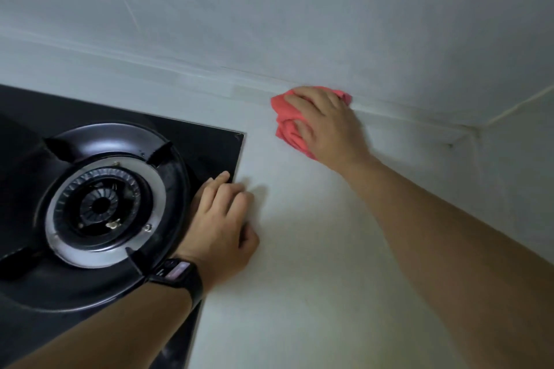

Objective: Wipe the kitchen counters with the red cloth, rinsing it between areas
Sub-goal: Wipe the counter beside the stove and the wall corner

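My right hand (326, 126) presses the bunched red cloth (286, 126) flat onto the white counter (314, 263), right where the counter meets the back wall. Most of the cloth lies under my palm; its edges stick out to the left and behind my fingers. My left hand (223, 225) rests on the counter beside the right edge of the black hob, fingers curled loosely and holding nothing. A dark smartwatch (177, 271) sits on that wrist.
A black glass hob (207, 141) with a round gas burner (102, 204) and its pan support fills the left side. The pale wall (299, 9) rises behind, and a side wall (524, 144) closes the corner at the far right.
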Demonstrator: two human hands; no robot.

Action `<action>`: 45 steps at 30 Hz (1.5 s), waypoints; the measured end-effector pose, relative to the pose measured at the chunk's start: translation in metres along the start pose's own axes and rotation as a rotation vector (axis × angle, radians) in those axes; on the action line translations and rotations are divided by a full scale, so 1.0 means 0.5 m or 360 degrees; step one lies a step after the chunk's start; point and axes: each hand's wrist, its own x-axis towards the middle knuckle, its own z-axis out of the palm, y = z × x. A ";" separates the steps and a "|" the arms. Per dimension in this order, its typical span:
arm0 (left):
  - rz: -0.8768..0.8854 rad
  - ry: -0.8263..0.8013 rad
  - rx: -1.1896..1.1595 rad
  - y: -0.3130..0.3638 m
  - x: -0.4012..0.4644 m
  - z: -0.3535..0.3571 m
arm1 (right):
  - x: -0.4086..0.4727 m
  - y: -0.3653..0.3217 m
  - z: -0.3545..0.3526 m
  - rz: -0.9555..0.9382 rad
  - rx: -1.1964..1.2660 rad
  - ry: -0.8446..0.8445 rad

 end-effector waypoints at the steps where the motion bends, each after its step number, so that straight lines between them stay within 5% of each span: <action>1: -0.0004 -0.0001 -0.0001 0.000 0.000 0.000 | -0.028 0.023 -0.020 0.0068 -0.0005 0.0009; 4: -0.0023 -0.0011 -0.0007 0.000 0.000 0.001 | -0.111 0.076 -0.072 0.0402 -0.0073 0.0076; 8: -0.0035 -0.0004 -0.0005 0.003 -0.001 -0.003 | -0.197 0.050 -0.099 0.1299 -0.0079 0.0422; 12: -0.0023 -0.0021 -0.0010 0.005 0.001 -0.006 | -0.200 -0.013 -0.075 0.1576 -0.0201 0.0111; 16: -0.0042 -0.0023 -0.0014 0.005 0.001 -0.004 | -0.114 -0.015 -0.058 0.1950 -0.0355 0.0078; 19: -0.0044 -0.0030 -0.0012 0.005 0.002 -0.004 | -0.062 -0.071 -0.026 0.1858 -0.0391 0.0027; 25: -0.0056 -0.0038 0.0014 0.001 -0.001 -0.005 | -0.001 -0.194 0.042 0.0802 0.0065 -0.0090; 29: -0.0029 -0.0036 0.0041 0.003 0.002 -0.004 | -0.020 -0.130 0.010 0.0375 0.0215 -0.0280; 35: -0.0084 -0.0074 0.0024 0.008 0.004 -0.010 | -0.140 0.024 -0.086 0.0768 0.0010 -0.0333; 40: -0.0126 -0.0113 0.0008 0.010 0.003 -0.014 | -0.270 0.099 -0.185 0.1558 -0.0225 -0.0305; 45: -0.0160 -0.0175 0.0007 0.017 0.003 -0.020 | -0.252 0.087 -0.230 0.1565 -0.0184 -0.0175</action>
